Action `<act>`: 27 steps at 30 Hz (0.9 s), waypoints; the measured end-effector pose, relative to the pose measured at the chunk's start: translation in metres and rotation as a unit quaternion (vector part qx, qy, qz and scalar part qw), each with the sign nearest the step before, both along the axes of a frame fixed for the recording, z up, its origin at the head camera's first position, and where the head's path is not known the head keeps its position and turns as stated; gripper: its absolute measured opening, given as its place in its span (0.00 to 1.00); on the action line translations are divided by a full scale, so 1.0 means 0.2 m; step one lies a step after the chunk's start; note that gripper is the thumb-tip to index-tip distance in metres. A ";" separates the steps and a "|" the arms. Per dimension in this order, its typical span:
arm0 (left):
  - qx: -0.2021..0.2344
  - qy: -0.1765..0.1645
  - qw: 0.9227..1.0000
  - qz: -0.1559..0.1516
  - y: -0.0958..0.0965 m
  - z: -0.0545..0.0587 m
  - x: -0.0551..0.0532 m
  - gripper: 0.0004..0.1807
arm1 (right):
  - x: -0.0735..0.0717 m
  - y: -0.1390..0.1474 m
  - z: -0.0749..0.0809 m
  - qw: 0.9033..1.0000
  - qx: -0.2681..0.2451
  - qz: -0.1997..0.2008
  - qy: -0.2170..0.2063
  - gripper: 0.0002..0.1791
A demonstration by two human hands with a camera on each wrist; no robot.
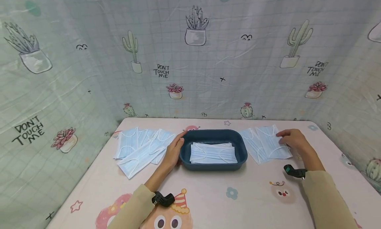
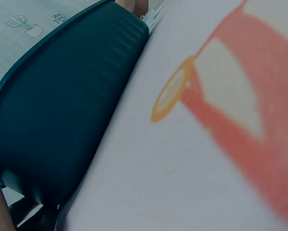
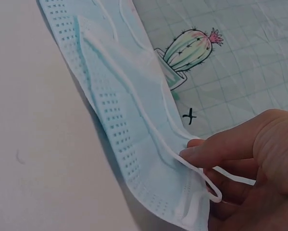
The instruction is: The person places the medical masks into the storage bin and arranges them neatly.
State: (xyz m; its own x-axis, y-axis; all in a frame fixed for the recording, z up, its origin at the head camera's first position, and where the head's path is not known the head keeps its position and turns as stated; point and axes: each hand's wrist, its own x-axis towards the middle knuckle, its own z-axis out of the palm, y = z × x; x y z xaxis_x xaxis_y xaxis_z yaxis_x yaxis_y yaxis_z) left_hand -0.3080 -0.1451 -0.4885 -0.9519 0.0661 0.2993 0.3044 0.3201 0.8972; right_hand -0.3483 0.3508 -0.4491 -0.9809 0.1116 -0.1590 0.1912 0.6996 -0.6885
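A dark blue plastic box (image 1: 212, 168) stands mid-table, with several light blue face masks (image 1: 212, 153) lying flat inside. My left hand (image 1: 173, 151) holds the box's left end, thumb at the rim; in the left wrist view the box wall (image 2: 62, 106) fills much of the picture, and the fingers show only darkly at the bottom left corner. To the right of the box lie pleated face masks with white ear loops. My right hand (image 1: 293, 139) pinches the right edge of the upper face mask (image 3: 139, 110) between thumb and index finger, beside its ear loop.
Several more face masks (image 1: 143, 156) lie overlapping left of the box. The table (image 1: 226, 206) has a pale cloth with cartoon prints. A patterned curtain (image 1: 220, 100) hangs behind and at both sides. Each wrist wears a small black camera (image 1: 163, 199).
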 end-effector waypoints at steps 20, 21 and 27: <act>0.009 0.000 1.000 -0.011 -0.01 -0.02 0.00 0.25 | -0.01 -0.03 -0.05 1.000 -0.008 0.007 0.016 0.24; 0.010 0.002 1.000 -0.011 -0.01 -0.02 0.00 0.24 | -0.01 -0.03 -0.05 1.000 -0.009 0.006 0.017 0.24; 0.017 0.004 1.000 -0.014 0.00 -0.01 0.00 0.24 | 0.00 -0.04 -0.06 1.000 -0.005 0.005 0.024 0.23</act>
State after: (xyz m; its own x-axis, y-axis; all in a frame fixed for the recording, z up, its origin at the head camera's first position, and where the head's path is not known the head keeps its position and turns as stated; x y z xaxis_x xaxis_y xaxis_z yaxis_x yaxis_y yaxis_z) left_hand -0.3072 -0.1454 -0.4911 -0.9477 0.0817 0.3086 0.3189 0.2809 0.9052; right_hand -0.3492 0.3424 -0.4609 -0.9887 0.0997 -0.1120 0.1498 0.6944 -0.7039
